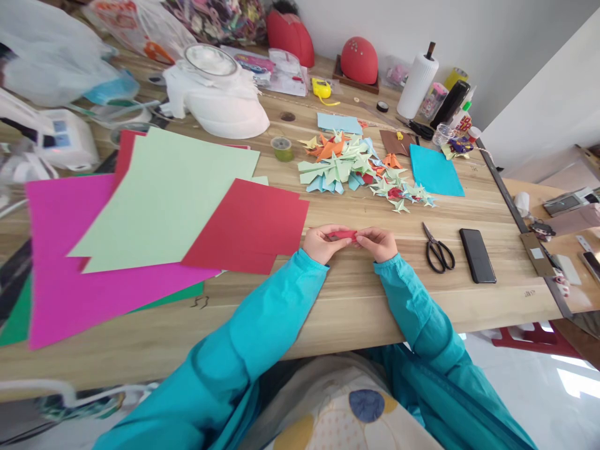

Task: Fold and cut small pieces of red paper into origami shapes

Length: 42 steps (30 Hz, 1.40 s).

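Head camera, single view: worn above the wooden tabletop (347,312), facing forward and steeply down; left hand (321,245) and right hand (380,244) near centre, mid-distance; pale wall (370,22) farther, top; patterned garment (337,412) nearest, bottom.

The small red piece (345,234) is matt paper, the counter (347,306) smooth wood, the floor (525,387) glossy, the sleeves (262,319) wrinkled cloth.

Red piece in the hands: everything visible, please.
The red piece is small, narrow and looks like folded paper. It lies roughly crosswise, pinched by the left hand and, toward its other end, the right hand. It is over the wooden table, right of the red sheets. The hands partly hide it; folds are unclear.
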Available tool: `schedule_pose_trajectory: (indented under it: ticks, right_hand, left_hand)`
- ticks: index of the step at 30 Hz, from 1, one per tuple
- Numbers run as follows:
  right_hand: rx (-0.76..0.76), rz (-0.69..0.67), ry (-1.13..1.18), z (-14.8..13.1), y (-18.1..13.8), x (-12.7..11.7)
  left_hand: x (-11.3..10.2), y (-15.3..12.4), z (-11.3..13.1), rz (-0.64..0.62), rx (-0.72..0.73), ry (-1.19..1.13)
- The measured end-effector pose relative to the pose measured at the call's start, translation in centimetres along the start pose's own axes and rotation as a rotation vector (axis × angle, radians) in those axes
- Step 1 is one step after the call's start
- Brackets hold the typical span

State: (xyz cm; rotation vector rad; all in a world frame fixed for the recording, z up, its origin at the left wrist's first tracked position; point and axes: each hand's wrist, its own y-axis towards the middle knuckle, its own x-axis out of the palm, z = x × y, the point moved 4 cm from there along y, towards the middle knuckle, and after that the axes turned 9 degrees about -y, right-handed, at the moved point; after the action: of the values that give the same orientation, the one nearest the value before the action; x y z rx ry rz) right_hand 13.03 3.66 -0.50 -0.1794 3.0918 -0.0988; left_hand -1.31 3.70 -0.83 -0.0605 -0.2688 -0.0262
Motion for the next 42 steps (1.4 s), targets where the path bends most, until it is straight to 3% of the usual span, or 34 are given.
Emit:
schedule_pose_trajectory:
  ticks: [8, 21, 29, 42]
  right_hand:
    - [-0.038, 0.043, -0.054, 0.7, 0.1, 0.0]
    - [0.016, -0.049, 0.063, 1.2, 0.4, -0.3]
    - [0.037, -0.021, -0.033, 0.2, 0.1, 0.0]
    - [0.078, -0.108, 0.082, 1.0, 0.5, -0.3]
  left_hand:
    - [0.1, -0.1, 0.2, 0.003, 0.054, 0.069]
    - [-0.4, 0.2, 0.1, 0.074, 0.026, 0.080]
    - [0.0, -0.1, 0.4, -0.001, 0.068, 0.126]
    - [0.2, 0.1, -0.6, -0.062, -0.076, -0.109]
